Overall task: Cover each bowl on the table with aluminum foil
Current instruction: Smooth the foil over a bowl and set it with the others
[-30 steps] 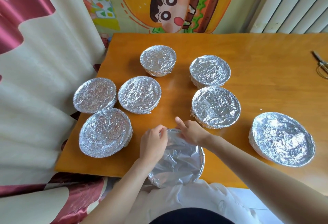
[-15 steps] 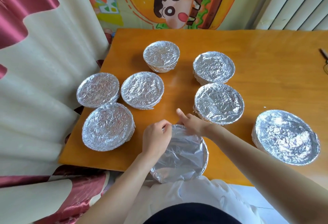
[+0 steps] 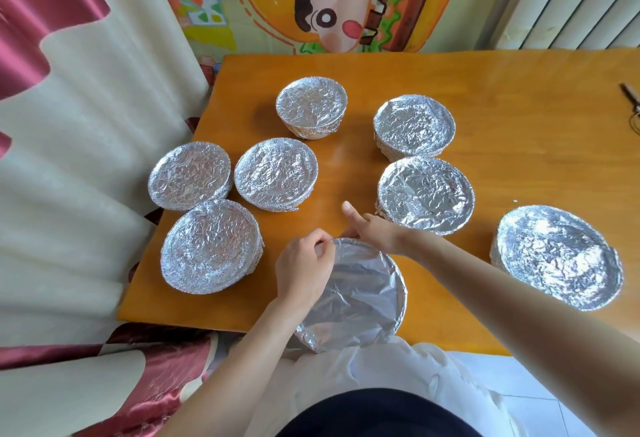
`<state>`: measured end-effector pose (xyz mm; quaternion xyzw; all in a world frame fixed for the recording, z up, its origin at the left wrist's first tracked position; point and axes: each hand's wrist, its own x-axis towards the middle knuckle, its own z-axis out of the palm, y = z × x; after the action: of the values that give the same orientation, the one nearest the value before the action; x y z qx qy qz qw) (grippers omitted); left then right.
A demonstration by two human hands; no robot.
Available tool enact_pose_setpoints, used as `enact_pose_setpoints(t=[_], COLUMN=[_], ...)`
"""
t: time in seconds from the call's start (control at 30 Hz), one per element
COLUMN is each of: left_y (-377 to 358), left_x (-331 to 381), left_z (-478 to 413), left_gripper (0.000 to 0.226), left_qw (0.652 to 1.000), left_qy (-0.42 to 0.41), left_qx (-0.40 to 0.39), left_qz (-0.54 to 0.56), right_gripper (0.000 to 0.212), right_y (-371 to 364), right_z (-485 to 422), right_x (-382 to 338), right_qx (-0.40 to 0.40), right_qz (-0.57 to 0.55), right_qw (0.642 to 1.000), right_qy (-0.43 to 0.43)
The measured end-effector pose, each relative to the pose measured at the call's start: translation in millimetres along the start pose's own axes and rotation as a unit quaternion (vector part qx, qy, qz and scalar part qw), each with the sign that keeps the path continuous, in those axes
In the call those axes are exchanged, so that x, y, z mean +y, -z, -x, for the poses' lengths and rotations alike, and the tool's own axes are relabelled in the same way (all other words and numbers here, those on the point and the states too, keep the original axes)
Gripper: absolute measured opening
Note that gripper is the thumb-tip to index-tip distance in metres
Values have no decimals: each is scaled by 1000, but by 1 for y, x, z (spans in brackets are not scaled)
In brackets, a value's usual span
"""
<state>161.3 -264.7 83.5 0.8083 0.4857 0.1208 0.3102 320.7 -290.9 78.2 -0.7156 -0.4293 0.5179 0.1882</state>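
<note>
**Crimping foil around the last bowl's rim**

Spreading across most of the view, the orange table (image 3: 519, 145) carries seven wrapped bowls (image 3: 426, 194). Their crinkled covers are already pressed down all round, so I judge the job to be on its final piece.

That piece is the near bowl (image 3: 388, 325). It sits at the table's near edge, directly in front of the person and well apart from the big wrapped one on the right. Its mouth faces straight up. Being round, it has no long axis to speak of.

The foil (image 3: 356, 294) lies across the mouth, smoother than the other covers, with a few creases running across it. Its edge looks turned down along the right and near sides.

Both hands work the far rim, close together. The left hand (image 3: 304, 270) has its fingers curled, pinching the foil edge at the rim. The right hand (image 3: 375, 234) curls its fingers over the rim just beside it, thumb sticking out free. Its fingertips are hidden, so how firmly it holds I cannot tell.

The next move likely calls for folding this far section under the lip and then pressing along the left side. Light pressure should keep the thin sheet from tearing.
</note>
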Motion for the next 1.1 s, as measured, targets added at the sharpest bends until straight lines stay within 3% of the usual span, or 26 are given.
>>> enact_pose_setpoints(t=[0.17,0.33,0.47,0.7,0.83,1.0,1.1], left_y=[-4,2,0,-9,-7,-5,-7], left_x=[-19,-40,-42,-28,-26,-15,-11], left_z=[-5,-18,-20,-14,-13,-12,-8], left_gripper=[18,24,27,25,18,15,13], left_qw=[999,993,986,999,999,999,999], left_qy=[32,95,147,7,-8,-31,-31], left_qx=[-5,-58,-28,-39,-19,10,18], left_qz=[-8,33,73,37,28,30,34], right_gripper=[77,72,56,47,49,59,60], right_y=[11,-4,-12,-16,-12,-2,-4], right_z=[-2,-5,-10,-17,-7,2,11], right_x=[6,19,16,8,6,9,11], right_qx=[41,57,89,83,74,73,76], right_qz=[-42,-47,-26,15,29,-38,0], right_qw=[998,997,996,996,997,995,996], right_qy=[8,-4,5,1,24,54,54])
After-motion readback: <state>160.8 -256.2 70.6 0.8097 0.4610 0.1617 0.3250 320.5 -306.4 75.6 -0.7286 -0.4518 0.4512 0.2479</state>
